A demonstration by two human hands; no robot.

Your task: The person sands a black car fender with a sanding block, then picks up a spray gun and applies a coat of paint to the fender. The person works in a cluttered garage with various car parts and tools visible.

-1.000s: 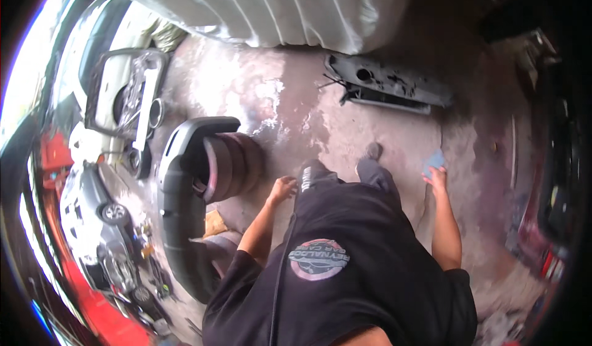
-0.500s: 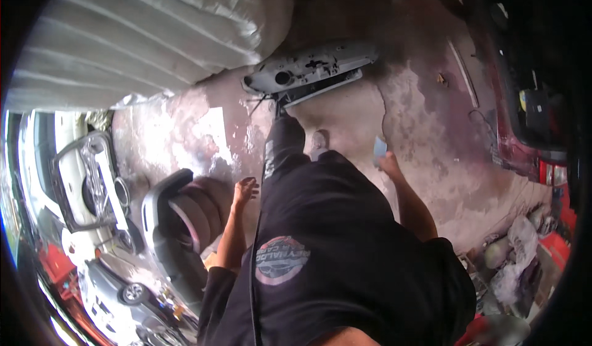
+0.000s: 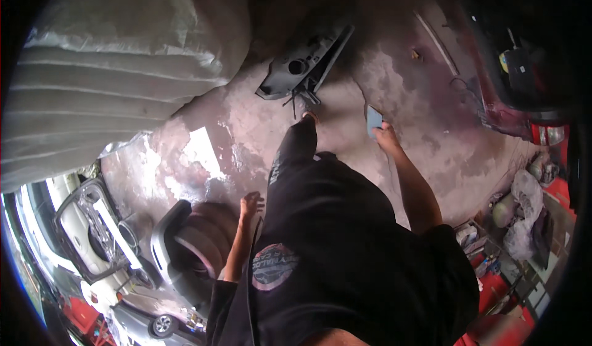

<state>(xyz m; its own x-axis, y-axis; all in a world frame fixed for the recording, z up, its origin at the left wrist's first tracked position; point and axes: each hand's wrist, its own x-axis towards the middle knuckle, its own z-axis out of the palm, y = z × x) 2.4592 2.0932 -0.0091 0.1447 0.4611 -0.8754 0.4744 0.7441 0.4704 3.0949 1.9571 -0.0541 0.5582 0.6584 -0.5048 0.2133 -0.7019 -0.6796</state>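
My right hand (image 3: pixel 387 138) is closed around a flat, light-blue rectangular piece (image 3: pixel 374 122), held out ahead of my right side above the floor. Its thin, card-like shape shows, but its exact kind does not. At my left side, by the hip, my left hand (image 3: pixel 251 205) hangs with its fingers apart and nothing in them. One leg is stretched forward, its foot near a large grey car part (image 3: pixel 282 78) with a round hole, which lies on the ground ahead.
A big pale cover (image 3: pixel 117 93) drapes over something at the far left. Car bumpers (image 3: pixel 176 253) and a door frame (image 3: pixel 92 229) stand on the left. On the right are a dark red car (image 3: pixel 512 121) and piled clutter (image 3: pixel 524 223). A long strip (image 3: pixel 438 44) lies on the worn floor.
The view has swung, and the grey car part now appears turned more steeply. My right hand with the blue piece sits higher in view; my left hand sits slightly lower. My leg has stepped forward.
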